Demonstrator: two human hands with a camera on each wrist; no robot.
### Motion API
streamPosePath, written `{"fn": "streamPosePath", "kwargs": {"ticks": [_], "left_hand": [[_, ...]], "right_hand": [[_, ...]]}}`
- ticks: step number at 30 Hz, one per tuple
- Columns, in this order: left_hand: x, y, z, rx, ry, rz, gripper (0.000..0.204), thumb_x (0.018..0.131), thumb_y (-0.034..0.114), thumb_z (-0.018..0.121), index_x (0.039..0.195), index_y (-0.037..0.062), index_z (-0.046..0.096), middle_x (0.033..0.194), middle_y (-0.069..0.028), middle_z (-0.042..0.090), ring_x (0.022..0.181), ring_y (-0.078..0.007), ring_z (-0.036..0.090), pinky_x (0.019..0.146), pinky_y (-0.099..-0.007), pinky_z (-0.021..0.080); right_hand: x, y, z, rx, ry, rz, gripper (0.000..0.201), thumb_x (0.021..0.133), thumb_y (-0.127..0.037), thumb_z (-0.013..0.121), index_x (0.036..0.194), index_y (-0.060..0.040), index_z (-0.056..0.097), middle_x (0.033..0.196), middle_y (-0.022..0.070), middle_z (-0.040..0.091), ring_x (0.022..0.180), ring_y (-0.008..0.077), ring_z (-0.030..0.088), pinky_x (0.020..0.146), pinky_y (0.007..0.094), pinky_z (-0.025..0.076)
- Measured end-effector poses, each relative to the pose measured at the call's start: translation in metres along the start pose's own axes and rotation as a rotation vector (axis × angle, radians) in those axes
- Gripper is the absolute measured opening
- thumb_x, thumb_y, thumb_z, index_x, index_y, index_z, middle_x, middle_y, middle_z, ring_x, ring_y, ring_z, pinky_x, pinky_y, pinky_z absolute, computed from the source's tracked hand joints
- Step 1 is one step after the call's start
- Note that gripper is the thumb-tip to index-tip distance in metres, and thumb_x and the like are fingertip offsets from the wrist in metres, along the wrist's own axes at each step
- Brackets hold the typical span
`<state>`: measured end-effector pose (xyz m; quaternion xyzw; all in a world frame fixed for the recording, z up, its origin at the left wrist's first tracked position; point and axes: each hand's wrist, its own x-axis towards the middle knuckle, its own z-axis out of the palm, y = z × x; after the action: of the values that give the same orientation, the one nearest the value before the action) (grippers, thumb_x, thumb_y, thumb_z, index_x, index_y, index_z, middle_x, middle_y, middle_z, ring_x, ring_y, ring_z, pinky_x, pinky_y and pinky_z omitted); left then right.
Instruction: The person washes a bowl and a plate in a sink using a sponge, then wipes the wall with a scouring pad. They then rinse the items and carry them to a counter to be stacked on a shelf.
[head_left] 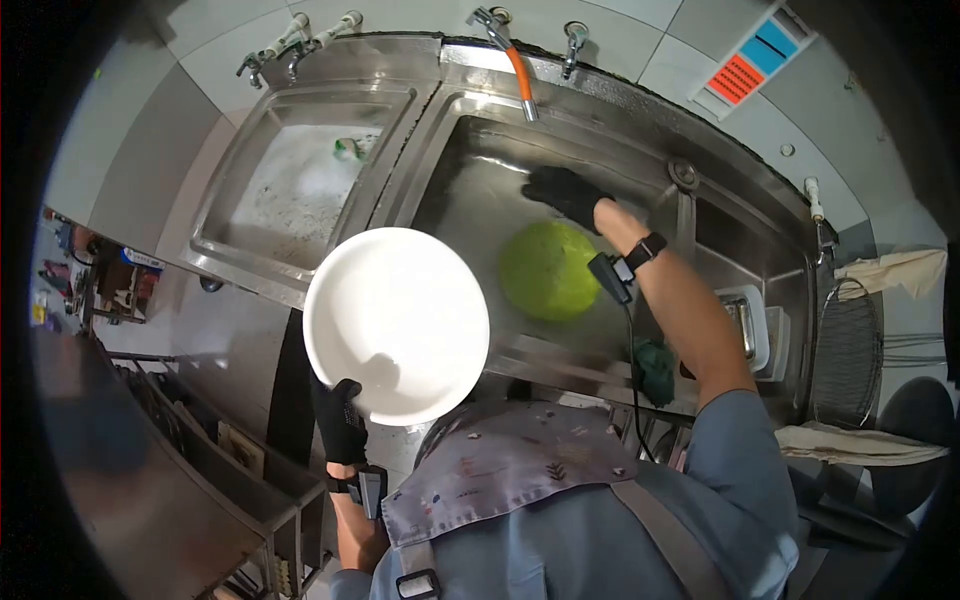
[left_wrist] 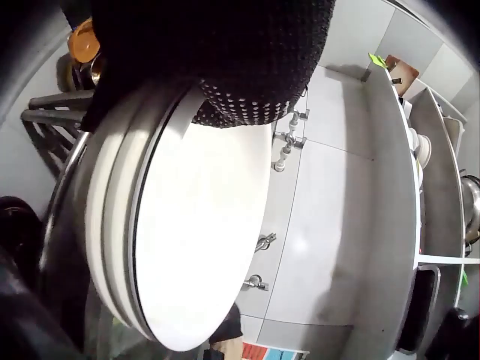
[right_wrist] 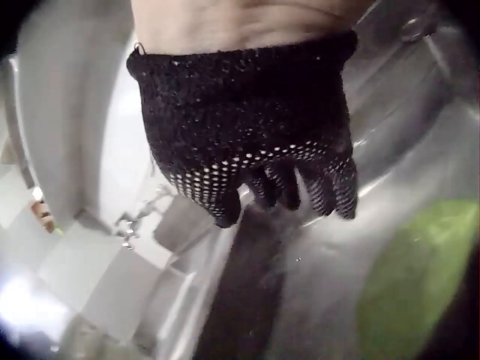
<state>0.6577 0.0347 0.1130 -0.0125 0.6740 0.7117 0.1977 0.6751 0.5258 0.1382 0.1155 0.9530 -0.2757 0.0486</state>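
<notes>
My left hand (head_left: 340,418), in a black dotted glove, grips the near rim of a round white bowl (head_left: 400,310), its thumb over the inside. More white rims (left_wrist: 112,225) lie stacked close behind that bowl in the left wrist view. The bowl is tilted up at the front of the sink. My gloved right hand (head_left: 568,195) is over the large sink basin (head_left: 465,220) with nothing in it, its fingers loosely extended in the right wrist view. Just below it in the head view, a round lime-green item (head_left: 550,270) lies in the basin.
A faucet with an orange hose (head_left: 520,75) reaches over the basin. To the left is a second sink (head_left: 290,190) with white suds and a green-and-white scrap (head_left: 347,149). A dark green cloth (head_left: 653,372) hangs at the front edge; white containers (head_left: 760,330) stand at right.
</notes>
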Motion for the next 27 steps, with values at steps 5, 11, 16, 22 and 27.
{"fn": "streamPosePath", "kwargs": {"ticks": [5, 11, 16, 22, 27], "left_hand": [[0.004, -0.009, -0.008, 0.042, 0.018, 0.093, 0.066, 0.071, -0.004, 0.055, 0.136, -0.0011, 0.046, 0.121, -0.0116, 0.058, 0.109, -0.0236, 0.056, 0.094, -0.0331, 0.044], [0.003, -0.007, -0.008, 0.049, 0.034, -0.002, 0.066, 0.072, -0.007, 0.053, 0.137, -0.0002, 0.046, 0.12, -0.0111, 0.058, 0.106, -0.0229, 0.057, 0.091, -0.0323, 0.046], [-0.005, 0.013, 0.014, -0.068, 0.097, -0.026, 0.061, 0.074, -0.007, 0.053, 0.134, -0.0002, 0.048, 0.114, -0.01, 0.06, 0.1, -0.0218, 0.059, 0.087, -0.0311, 0.048], [0.001, 0.0, -0.008, 0.031, 0.018, -0.036, 0.058, 0.074, -0.007, 0.054, 0.132, -0.0001, 0.05, 0.113, -0.0102, 0.061, 0.099, -0.0216, 0.06, 0.085, -0.0316, 0.049], [0.002, -0.008, -0.007, 0.039, 0.056, 0.003, 0.056, 0.075, -0.004, 0.056, 0.13, -0.0008, 0.05, 0.112, -0.0099, 0.061, 0.099, -0.0218, 0.059, 0.085, -0.031, 0.048]], "right_hand": [[-0.026, 0.102, 0.033, 0.306, -0.18, 0.782, 0.072, 0.083, -0.051, 0.067, 0.13, 0.0018, 0.054, 0.119, 0.0181, 0.056, 0.102, 0.0278, 0.059, 0.083, 0.0477, 0.05], [-0.038, 0.224, 0.132, 0.06, -0.426, 0.606, 0.085, 0.085, -0.056, 0.061, 0.148, -0.0049, 0.037, 0.157, 0.0132, 0.03, 0.144, 0.027, 0.029, 0.117, 0.0421, 0.022], [-0.079, 0.1, 0.072, 0.589, -0.201, 0.867, 0.101, 0.083, -0.069, 0.056, 0.152, -0.0015, 0.025, 0.158, 0.0167, 0.027, 0.142, 0.031, 0.032, 0.114, 0.0425, 0.027], [-0.036, 0.142, 0.117, 0.533, -0.465, 0.738, 0.073, 0.08, -0.053, 0.073, 0.129, -0.0019, 0.057, 0.12, 0.0091, 0.06, 0.106, 0.0201, 0.056, 0.089, 0.0374, 0.045], [-0.013, 0.116, 0.14, 0.702, -0.414, 0.6, 0.051, 0.082, -0.038, 0.076, 0.12, -0.0065, 0.062, 0.097, 0.0034, 0.063, 0.082, 0.0137, 0.056, 0.069, 0.0321, 0.045]]}}
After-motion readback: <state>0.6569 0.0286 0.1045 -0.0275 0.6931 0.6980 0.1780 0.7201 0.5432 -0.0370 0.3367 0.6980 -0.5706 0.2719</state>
